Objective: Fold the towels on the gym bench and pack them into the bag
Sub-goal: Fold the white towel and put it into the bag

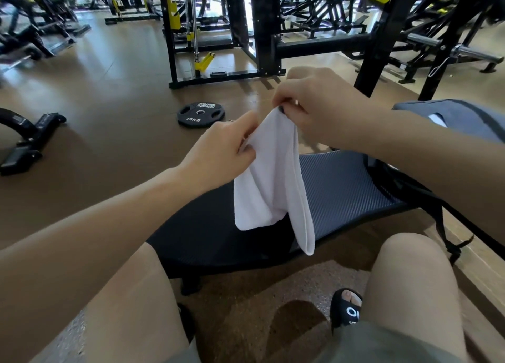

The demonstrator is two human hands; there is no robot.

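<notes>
From the head view, the white towel (270, 176) hangs in the air over the dark surface (338, 187), held up by both hands; the right hand (314, 103) pinches its top corner with curled fingers, and the left hand (221, 149) pinches the edge lower down on the left side; both hands are clamped on the towel. The towel looks soft, light and floppy; it sags in long folds and will not keep a shape by itself, so it is best held at the corners or along an edge, then laid flat on the surface to fold; it looks easy to lift and not easy to break. The grey bag (464, 119) sits at the far right end of the surface, and something white shows in its gap, though I cannot tell what it is.

Words to read: the black weight plate (200, 114) on the floor says "15KG", with blurry letters above; the black sandal (345, 312) has white letters, partly hidden.
</notes>
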